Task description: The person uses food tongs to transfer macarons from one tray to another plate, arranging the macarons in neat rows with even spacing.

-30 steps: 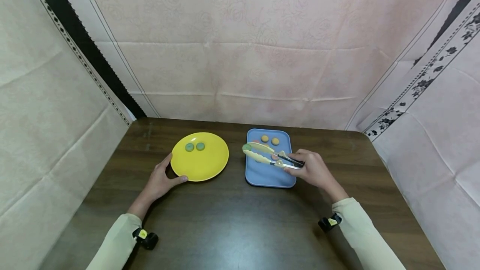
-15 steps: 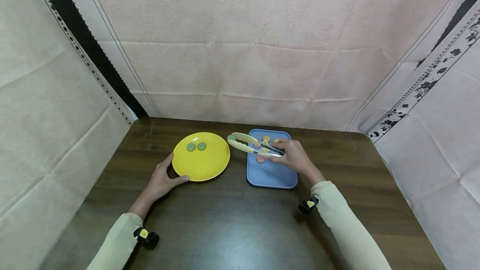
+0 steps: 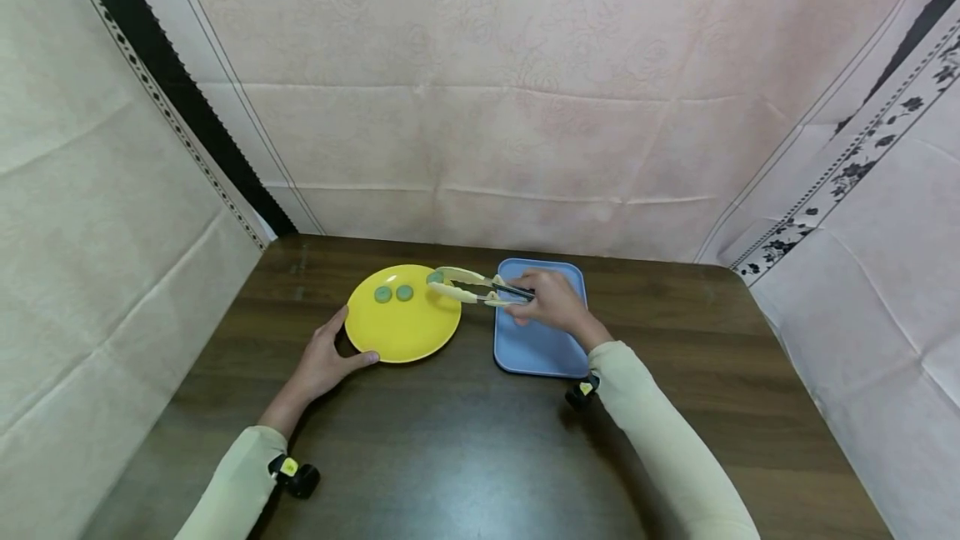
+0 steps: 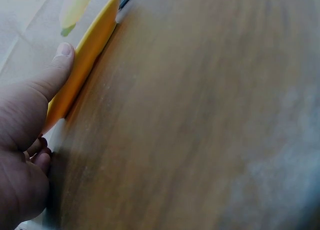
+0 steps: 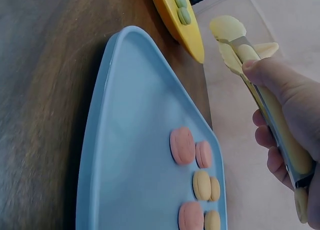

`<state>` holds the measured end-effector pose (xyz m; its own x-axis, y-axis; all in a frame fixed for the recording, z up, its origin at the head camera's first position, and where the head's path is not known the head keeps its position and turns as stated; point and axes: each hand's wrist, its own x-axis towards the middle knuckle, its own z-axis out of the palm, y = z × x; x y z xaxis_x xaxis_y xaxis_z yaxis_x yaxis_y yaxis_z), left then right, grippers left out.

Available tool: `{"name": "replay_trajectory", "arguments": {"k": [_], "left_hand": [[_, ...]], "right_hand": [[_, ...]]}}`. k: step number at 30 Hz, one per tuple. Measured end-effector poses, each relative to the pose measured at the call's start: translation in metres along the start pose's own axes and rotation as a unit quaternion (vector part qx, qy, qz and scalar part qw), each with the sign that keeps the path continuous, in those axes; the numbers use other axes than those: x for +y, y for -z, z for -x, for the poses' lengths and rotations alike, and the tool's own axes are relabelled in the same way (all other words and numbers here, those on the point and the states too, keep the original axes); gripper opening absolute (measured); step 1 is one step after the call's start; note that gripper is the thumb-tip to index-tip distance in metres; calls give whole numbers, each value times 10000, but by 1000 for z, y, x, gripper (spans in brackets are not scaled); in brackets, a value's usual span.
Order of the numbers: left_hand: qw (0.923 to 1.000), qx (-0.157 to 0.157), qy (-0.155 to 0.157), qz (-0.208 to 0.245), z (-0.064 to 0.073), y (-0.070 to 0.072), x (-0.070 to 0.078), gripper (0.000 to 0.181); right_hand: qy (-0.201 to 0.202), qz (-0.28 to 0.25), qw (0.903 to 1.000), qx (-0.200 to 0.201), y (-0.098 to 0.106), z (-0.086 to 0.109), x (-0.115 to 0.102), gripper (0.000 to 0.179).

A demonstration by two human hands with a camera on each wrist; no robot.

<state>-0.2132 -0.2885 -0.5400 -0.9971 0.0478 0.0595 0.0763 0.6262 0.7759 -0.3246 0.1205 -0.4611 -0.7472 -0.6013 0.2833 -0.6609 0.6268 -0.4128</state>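
Observation:
My left hand point(image 3: 322, 365) holds the yellow plate point(image 3: 401, 336) at its left side, with the thumb point(image 4: 61, 64) on the near rim. Two green macarons point(image 3: 393, 293) lie side by side on the plate. In my right hand point(image 3: 551, 302) is a pair of tongs point(image 3: 457, 293) with pale, scalloped ends. Their tips pinch another green macaron point(image 3: 435, 277), over the plate's right part in the head view. Beneath the right hand, the blue tray point(image 3: 536, 352) holds pink macarons point(image 5: 182, 146) and yellow macarons point(image 5: 201, 185), partly hidden by that hand in the head view.
Plate and tray stand apart on a dark wooden table point(image 3: 450, 440), near its far edge. Pale patterned cloth point(image 3: 487, 132) hangs behind the table and along both sides. Each wrist wears a small black camera point(image 3: 300, 480).
My right hand has moved left, carrying the tongs and the green macaron from above the tray to over the plate's right part. The left hand stays at the plate.

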Motion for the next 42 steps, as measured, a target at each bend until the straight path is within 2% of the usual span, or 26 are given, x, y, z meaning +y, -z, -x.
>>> {"name": "replay_trajectory", "arguments": {"k": [5, 12, 28, 32, 35, 42], "left_hand": [[9999, 4, 100, -49, -1, 0, 1, 119], [9999, 5, 94, -79, -2, 0, 2, 119], [10000, 29, 41, -60, -5, -1, 4, 119], [10000, 7, 55, -33, -2, -2, 3, 119], [10000, 5, 59, -38, 1, -3, 2, 119], [9999, 41, 150, -73, 1, 0, 0, 119]], "right_hand": [[10, 92, 9997, -245, -4, -10, -3, 50], [-177, -104, 9983, -543, -12, -18, -1, 50], [-304, 21, 9972, -681, -15, -19, -2, 51], [-229, -7, 9984, -517, -11, -12, -3, 51], [-171, -68, 9996, -211, -3, -3, -5, 50], [3, 66, 9989, 469, 26, 20, -5, 53]]}}
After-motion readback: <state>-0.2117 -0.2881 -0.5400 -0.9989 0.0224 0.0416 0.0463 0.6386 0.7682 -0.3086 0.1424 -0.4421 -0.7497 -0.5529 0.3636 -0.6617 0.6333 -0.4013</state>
